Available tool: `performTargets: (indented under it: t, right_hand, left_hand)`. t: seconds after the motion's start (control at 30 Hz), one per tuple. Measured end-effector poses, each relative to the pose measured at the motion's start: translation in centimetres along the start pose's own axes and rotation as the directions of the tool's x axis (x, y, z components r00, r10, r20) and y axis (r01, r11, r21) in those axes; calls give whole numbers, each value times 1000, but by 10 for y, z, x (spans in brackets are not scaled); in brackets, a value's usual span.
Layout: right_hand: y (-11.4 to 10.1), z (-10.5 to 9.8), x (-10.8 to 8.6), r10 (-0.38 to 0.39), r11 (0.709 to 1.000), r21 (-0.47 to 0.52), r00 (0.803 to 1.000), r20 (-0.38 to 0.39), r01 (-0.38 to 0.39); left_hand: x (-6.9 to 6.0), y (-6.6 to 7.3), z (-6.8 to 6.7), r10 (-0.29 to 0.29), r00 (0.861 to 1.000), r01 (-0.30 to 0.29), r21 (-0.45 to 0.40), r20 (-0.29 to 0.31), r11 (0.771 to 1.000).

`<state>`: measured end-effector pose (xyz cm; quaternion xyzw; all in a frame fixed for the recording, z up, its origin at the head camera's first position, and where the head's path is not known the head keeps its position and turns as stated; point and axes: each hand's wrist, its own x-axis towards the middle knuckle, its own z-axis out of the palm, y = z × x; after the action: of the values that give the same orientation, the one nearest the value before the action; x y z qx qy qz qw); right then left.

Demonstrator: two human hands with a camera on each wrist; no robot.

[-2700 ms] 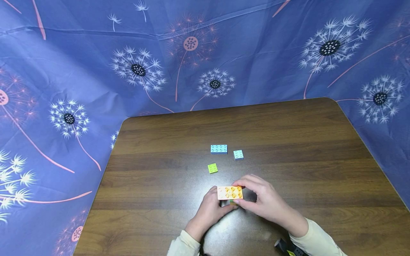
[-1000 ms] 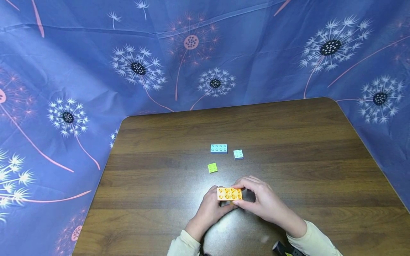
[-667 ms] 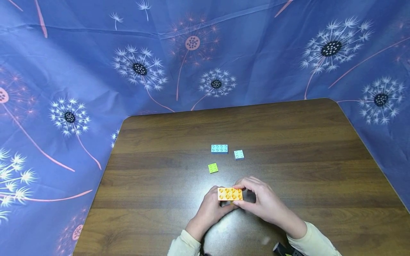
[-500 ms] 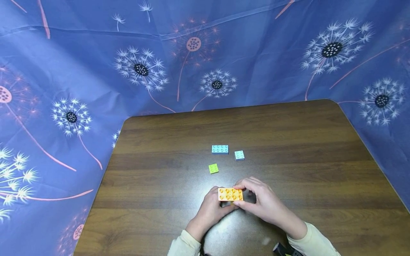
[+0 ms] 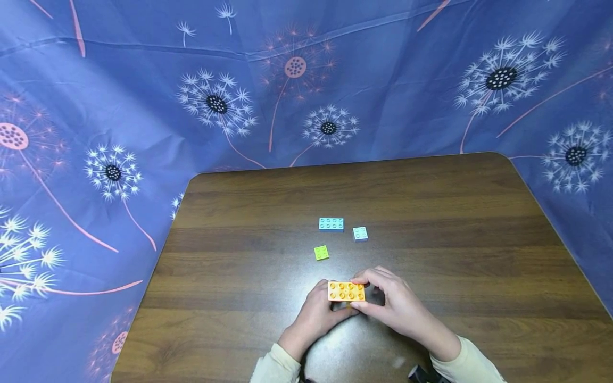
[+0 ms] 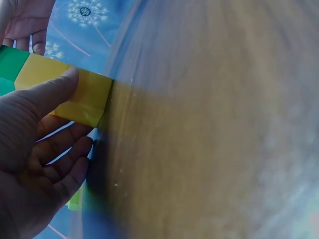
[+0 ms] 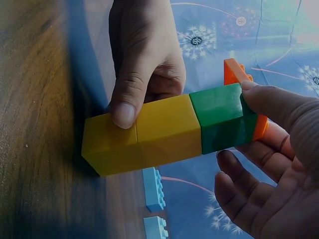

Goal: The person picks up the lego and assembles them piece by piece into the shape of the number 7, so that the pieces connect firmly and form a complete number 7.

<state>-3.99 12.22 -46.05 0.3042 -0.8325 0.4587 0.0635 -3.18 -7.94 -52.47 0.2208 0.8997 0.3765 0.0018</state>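
Tower (image 7: 172, 130) stands upright between the fingers: two yellow blocks (image 7: 142, 139), one green block (image 7: 220, 115), one orange block (image 5: 346, 291) on top. Left hand (image 5: 313, 316): thumb and fingers grasp the yellow blocks. Right hand (image 5: 399, 306): thumb and fingers pinch one end of the orange block. Step in hand, apparently: seating the orange block. Next move calls for even downward pressure. Beyond the fingers: one blue block (image 5: 331, 225), one pale blue block (image 5: 360, 234), one lime block (image 5: 321, 252).

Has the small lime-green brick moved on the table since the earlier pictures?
No. In the head view, the lime-green brick keeps its place against the table and the blue eight-stud brick.
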Motion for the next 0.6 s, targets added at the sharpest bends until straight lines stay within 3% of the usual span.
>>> performTargets:
  t: [0.37,0.6]
  right_hand:
    - [1,1,0,1,1000,10,1000,-7,-1]
    - [1,1,0,-2,1000,16,1000,-10,2]
  left_hand:
    - [-2,-1,-4,-14,999,15,-46,34,999]
    - [-4,-1,-10,-17,1000,18,-83,15,996]
